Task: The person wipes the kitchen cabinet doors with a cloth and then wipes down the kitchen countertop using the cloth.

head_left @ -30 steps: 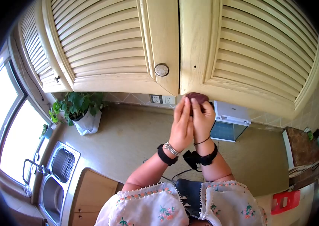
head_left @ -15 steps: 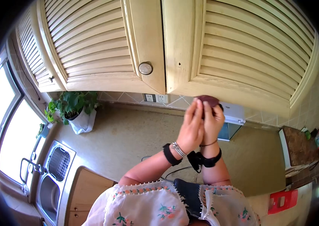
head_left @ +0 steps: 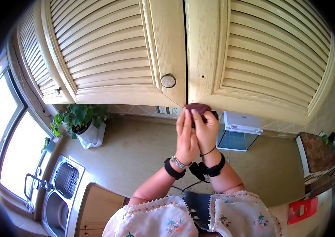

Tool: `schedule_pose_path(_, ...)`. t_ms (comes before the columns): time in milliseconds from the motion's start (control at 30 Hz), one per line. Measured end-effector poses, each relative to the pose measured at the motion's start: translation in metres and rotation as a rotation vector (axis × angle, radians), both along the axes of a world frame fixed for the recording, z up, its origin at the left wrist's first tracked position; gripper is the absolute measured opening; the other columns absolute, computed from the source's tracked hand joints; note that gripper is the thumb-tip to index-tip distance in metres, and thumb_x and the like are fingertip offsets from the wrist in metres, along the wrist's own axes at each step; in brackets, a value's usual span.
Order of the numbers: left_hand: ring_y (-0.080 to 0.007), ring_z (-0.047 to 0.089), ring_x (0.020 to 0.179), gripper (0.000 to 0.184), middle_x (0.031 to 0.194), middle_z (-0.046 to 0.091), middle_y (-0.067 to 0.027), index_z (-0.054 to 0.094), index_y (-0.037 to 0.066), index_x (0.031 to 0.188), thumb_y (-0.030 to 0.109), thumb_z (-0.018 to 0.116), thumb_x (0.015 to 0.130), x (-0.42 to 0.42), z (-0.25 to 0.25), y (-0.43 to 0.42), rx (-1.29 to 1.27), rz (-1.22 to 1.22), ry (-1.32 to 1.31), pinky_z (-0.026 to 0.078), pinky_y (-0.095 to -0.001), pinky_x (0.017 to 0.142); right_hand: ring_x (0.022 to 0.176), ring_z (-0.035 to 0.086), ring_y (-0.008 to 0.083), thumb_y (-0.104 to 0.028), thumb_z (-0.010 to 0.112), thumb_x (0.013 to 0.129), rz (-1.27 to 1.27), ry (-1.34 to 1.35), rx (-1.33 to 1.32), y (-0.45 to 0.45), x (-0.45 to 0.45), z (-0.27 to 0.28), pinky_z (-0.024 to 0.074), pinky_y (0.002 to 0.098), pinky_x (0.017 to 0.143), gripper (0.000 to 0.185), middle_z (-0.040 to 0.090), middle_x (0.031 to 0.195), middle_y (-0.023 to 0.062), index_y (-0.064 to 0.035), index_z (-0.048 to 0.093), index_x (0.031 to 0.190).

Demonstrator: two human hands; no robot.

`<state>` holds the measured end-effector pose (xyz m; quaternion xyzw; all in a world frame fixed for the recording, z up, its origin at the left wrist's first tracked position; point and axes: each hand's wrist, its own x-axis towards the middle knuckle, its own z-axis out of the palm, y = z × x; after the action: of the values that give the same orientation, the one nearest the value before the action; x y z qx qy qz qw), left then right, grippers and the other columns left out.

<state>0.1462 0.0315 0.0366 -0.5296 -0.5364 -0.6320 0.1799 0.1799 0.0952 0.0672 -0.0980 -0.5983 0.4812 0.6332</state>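
Note:
Both hands are raised together just below the edge of the louvered cabinet doors. A dark maroon cloth, folded or bunched, shows above the fingertips. My left hand pinches its left side with the fingers pressed together. My right hand has its thumb up against the cloth and its other fingers curled behind it. The two hands touch along their inner sides. Much of the cloth is hidden behind the fingers. A round cabinet knob sits above and to the left of the hands.
A potted plant stands on the counter at left, near the sink. Behind my right hand is a glass tank with a white top. A brown-topped box and a red plastic item are at right.
My view has shifted, so the cabinets appear lower and further right. Both hands, still holding the cloth, have moved left relative to the cabinet and the glass tank.

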Motion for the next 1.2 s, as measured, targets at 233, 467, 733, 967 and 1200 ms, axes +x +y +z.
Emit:
schedule_pose_path(233,-0.0372,0.028,0.133,0.056,0.144,0.025,-0.0248,0.028,-0.007,0.139,-0.001,0.035,0.084,0.011,0.001,0.001,0.038,0.027,0.032,0.022,-0.0403,0.110,0.067,0.045,0.0032,-0.013,0.062,0.088,0.278,0.022,-0.178,-0.008,0.015,0.010,0.0400,0.0200,0.060,0.016,0.058,0.072,-0.0023,-0.0014,0.059,0.077)
schedule_pose_path(467,-0.0396,0.044,0.120,0.051,0.136,0.040,-0.0260,0.038,-0.006,0.134,-0.002,0.044,0.083,-0.011,0.027,0.000,0.107,0.077,0.121,0.035,-0.0415,0.101,0.127,0.036,0.0208,-0.027,0.043,0.095,0.688,0.006,-0.116,-0.019,0.030,0.015,0.0252,0.0327,0.107,0.054,0.040,0.137,0.0134,0.0069,0.033,0.136)
schedule_pose_path(733,-0.0358,0.053,0.111,0.045,0.126,0.053,-0.0205,0.052,-0.002,0.123,-0.008,0.050,0.078,-0.020,0.027,-0.008,0.088,0.037,0.170,0.041,-0.0388,0.095,0.137,0.022,0.0256,-0.038,0.041,0.095,0.582,-0.013,0.060,-0.021,0.024,-0.011,0.0171,0.0361,0.112,0.069,0.024,0.147,0.0161,0.0048,0.016,0.143)
schedule_pose_path(967,-0.0361,0.051,0.109,0.052,0.129,0.052,-0.0163,0.052,0.001,0.125,-0.006,0.052,0.074,-0.023,0.045,-0.007,0.100,-0.002,0.187,0.041,-0.0402,0.094,0.138,0.020,0.0258,-0.050,0.044,0.091,0.655,-0.002,0.106,-0.019,0.024,0.007,0.0156,0.0368,0.112,0.083,0.019,0.148,0.0156,0.0044,0.010,0.144)
schedule_pose_path(1200,-0.0358,0.053,0.110,0.053,0.125,0.054,-0.0189,0.054,-0.001,0.123,-0.012,0.048,0.072,-0.021,0.031,-0.006,0.105,-0.061,0.165,0.042,-0.0390,0.095,0.140,0.015,0.0276,-0.052,0.043,0.091,0.582,-0.056,0.145,-0.019,0.027,-0.012,0.0131,0.0380,0.113,0.086,0.015,0.150,0.0171,0.0047,0.007,0.144)
